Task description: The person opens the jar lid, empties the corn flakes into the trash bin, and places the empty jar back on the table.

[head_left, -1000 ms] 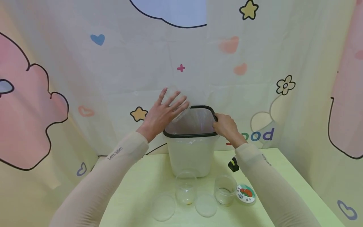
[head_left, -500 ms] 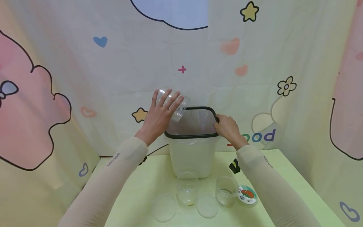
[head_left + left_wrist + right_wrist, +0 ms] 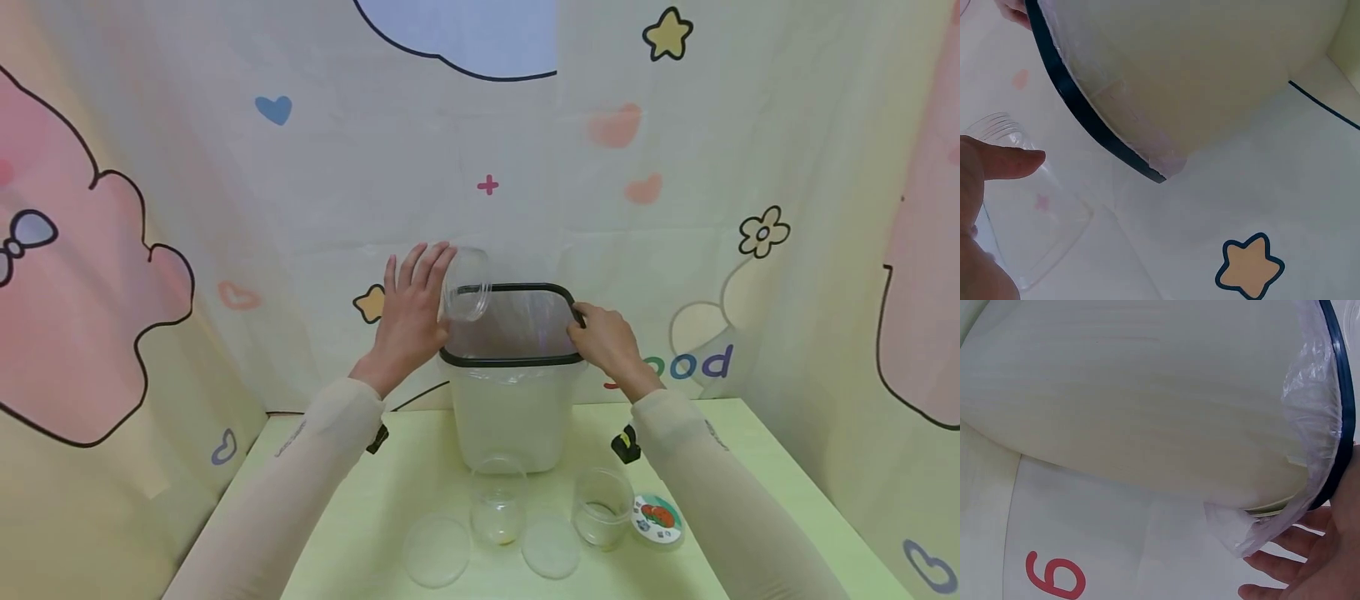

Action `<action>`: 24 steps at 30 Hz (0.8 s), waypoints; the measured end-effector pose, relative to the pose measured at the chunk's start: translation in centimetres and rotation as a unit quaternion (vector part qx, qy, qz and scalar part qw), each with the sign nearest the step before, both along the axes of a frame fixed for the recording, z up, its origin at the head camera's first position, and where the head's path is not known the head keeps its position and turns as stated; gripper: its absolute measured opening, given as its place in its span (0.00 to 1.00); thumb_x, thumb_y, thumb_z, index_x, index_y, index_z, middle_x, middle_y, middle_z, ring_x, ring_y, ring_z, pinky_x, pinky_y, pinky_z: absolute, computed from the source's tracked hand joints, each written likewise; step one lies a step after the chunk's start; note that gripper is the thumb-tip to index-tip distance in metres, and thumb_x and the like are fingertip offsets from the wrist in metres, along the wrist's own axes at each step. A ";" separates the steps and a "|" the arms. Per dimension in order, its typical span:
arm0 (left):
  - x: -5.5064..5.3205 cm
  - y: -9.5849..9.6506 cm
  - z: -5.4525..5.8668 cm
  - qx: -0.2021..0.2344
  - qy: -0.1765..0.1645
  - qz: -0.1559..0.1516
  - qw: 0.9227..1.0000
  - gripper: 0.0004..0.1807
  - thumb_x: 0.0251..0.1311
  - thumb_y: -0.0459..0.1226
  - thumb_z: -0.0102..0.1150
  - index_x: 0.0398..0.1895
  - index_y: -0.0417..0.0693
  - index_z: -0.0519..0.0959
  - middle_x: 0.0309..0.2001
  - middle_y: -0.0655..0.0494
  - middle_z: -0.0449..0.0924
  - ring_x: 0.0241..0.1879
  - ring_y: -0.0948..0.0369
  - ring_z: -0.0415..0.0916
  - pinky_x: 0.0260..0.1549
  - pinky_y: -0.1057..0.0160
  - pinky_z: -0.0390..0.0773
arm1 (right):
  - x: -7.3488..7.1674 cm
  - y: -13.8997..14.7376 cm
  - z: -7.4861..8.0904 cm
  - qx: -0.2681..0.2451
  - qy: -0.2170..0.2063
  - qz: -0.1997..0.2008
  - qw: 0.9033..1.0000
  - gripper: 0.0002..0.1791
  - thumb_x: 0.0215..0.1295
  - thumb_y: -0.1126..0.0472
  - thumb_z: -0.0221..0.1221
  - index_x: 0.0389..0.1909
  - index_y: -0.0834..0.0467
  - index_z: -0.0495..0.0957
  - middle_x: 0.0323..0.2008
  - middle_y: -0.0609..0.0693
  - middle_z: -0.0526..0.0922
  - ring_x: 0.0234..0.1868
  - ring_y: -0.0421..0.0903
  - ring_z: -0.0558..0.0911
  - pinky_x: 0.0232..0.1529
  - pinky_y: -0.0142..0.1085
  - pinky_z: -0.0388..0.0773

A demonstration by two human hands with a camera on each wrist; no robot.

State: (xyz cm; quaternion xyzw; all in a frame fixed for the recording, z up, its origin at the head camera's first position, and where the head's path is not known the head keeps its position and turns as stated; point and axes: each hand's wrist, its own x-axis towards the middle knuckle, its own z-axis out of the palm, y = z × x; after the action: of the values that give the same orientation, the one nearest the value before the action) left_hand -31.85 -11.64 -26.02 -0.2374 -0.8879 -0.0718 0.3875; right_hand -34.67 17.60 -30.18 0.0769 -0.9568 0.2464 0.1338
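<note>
My left hand [image 3: 408, 321] holds a clear plastic jar [image 3: 468, 285] tilted above the left part of the bin's opening. In the left wrist view, the thumb lies on the jar [image 3: 1035, 219], near its ridged neck. My right hand [image 3: 609, 337] grips the dark rim of the white bin [image 3: 513, 417] at its right side. A clear liner bag [image 3: 1313, 394] is folded over that rim; in the right wrist view, my right fingers [image 3: 1279, 565] show below the liner's edge.
On the pale table [image 3: 360, 500], two clear jars [image 3: 498, 517] stand before the bin. Two translucent round lids [image 3: 437, 550] lie nearby, plus a lid with a tomato picture [image 3: 657, 520]. A printed curtain [image 3: 375, 167] hangs behind; a small black clip [image 3: 626, 444] sits behind the right forearm.
My left hand has turned and shifted slightly left, so the jar now shows to the right of the fingers instead of behind them. The right hand stays on the rim.
</note>
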 end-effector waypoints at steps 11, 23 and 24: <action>1.1 -0.2 -0.6 0.155 -0.042 -0.053 0.986 0.56 0.43 0.35 0.76 0.75 0.49 0.52 0.73 0.51 0.56 0.73 0.50 0.51 0.72 0.39 0.49 | 0.2 0.1 -0.4 -0.034 0.023 0.008 0.999 0.34 0.73 0.41 0.46 0.73 0.54 0.62 0.68 0.61 0.70 0.66 0.64 0.72 0.63 0.59 0.70; 2.3 -0.8 -0.9 0.257 -0.092 -0.078 0.959 0.58 0.41 0.35 0.77 0.75 0.51 0.51 0.70 0.49 0.60 0.68 0.49 0.58 0.68 0.42 0.58 | 1.3 0.3 -0.5 -0.008 0.099 0.061 0.993 0.37 0.71 0.38 0.47 0.75 0.53 0.59 0.74 0.58 0.61 0.75 0.61 0.59 0.72 0.65 0.51; 2.5 -0.9 -0.9 0.262 -0.095 -0.079 0.957 0.58 0.41 0.35 0.77 0.75 0.51 0.51 0.70 0.49 0.60 0.68 0.49 0.58 0.67 0.41 0.59 | 1.5 0.3 -0.4 0.000 0.104 0.065 0.992 0.37 0.71 0.38 0.47 0.75 0.52 0.58 0.75 0.58 0.60 0.75 0.61 0.58 0.71 0.67 0.50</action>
State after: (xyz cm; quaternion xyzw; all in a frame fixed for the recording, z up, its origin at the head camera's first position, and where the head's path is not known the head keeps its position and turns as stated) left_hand -29.35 -12.51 -26.95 -0.1892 -0.8493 -0.3542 0.3427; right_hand -33.16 17.90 -30.58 0.1640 -0.9306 0.2457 0.2161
